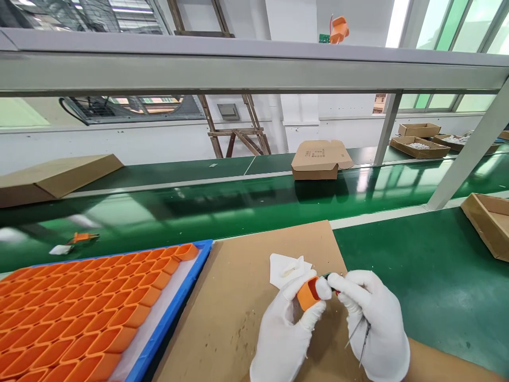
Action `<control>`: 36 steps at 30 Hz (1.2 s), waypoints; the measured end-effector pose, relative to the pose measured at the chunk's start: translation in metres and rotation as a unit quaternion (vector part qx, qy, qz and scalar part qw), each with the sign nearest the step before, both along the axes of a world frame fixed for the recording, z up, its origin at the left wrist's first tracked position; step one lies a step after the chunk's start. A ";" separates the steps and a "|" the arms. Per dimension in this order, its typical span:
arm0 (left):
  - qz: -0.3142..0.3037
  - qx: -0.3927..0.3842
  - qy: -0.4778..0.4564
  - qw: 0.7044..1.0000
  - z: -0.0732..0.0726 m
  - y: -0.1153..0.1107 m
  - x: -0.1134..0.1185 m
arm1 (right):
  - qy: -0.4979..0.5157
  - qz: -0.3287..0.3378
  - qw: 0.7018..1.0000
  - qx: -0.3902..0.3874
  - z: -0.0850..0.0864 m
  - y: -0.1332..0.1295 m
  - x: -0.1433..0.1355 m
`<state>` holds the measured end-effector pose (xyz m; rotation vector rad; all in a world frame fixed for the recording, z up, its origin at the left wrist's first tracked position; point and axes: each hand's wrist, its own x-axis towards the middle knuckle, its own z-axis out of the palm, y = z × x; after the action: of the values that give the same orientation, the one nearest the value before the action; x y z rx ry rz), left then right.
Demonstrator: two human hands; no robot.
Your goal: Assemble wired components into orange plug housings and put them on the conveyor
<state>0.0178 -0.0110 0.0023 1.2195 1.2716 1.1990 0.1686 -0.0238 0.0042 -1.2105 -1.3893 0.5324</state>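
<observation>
My left hand (284, 331), in a white glove, is closed on a small orange plastic housing (307, 295), its open end facing right. My gloved right hand (374, 318) is close beside it, thumb and finger pinched on a small dark green piece (326, 276) with a bit of red, mostly hidden by the fingers. Thin metal tweezers (365, 339) are tucked in the same hand, their tips pointing down toward me. Behind my left hand, a white paper sheet (280, 268) with a small pale item lies on the brown cardboard (234, 297).
At left, a blue-rimmed tray (175, 313) carries rows of orange housings (79, 313). An orange plug-like piece (84, 237) lies on the green belt (238, 204). A cardboard box (318, 159) stands ahead, an open carton (489, 223) at right. A metal beam (254, 69) crosses above.
</observation>
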 end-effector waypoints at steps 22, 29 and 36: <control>-0.107 -0.060 -0.144 0.982 0.008 0.016 -0.012 | -0.075 0.098 0.989 0.075 0.015 0.013 0.006; -0.090 0.056 0.068 0.992 0.011 0.021 -0.024 | -0.090 0.057 0.989 0.101 0.022 0.014 0.015; -0.076 0.083 -0.003 0.994 0.006 0.018 -0.024 | -0.097 0.075 0.984 0.131 0.027 0.012 0.015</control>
<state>-0.0067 0.0065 0.0078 1.4067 1.0708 1.2139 0.1838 -0.0121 0.0312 -0.9692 -1.6679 0.3279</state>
